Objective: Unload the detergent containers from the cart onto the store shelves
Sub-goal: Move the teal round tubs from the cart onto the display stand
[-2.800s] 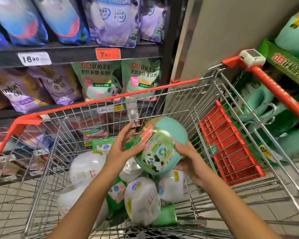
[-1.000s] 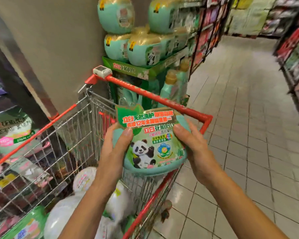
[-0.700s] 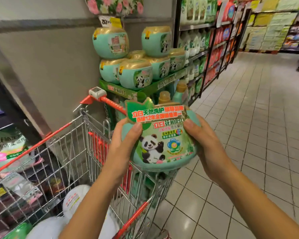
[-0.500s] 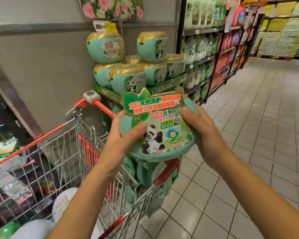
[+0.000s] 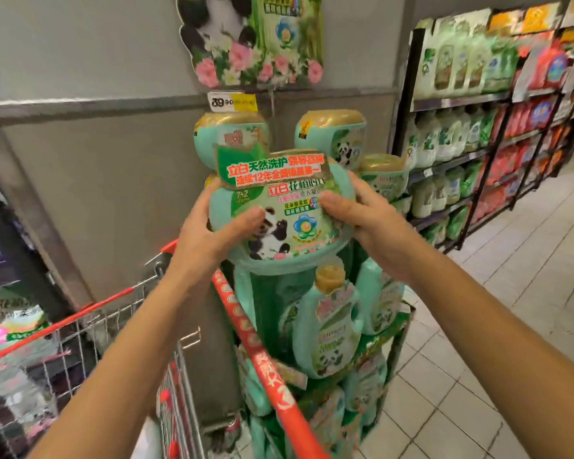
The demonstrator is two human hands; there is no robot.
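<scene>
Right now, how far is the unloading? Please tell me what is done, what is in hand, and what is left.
Done: green containers already sit on the display stand, though who placed them is unclear. In hand: left hand and right hand grip one panda-label container, raised before the stand, not yet set down. Left: placing it; the cart interior is hardly visible.

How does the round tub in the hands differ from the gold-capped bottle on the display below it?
The tub is squat and round; the bottle is tall and narrow-necked. The tub's top bears a cardboard banner; the bottle's top is a gold cap. The left hand and right hand hold the tub up; the bottle stands on the display. Both are mint green with panda labels.
</scene>
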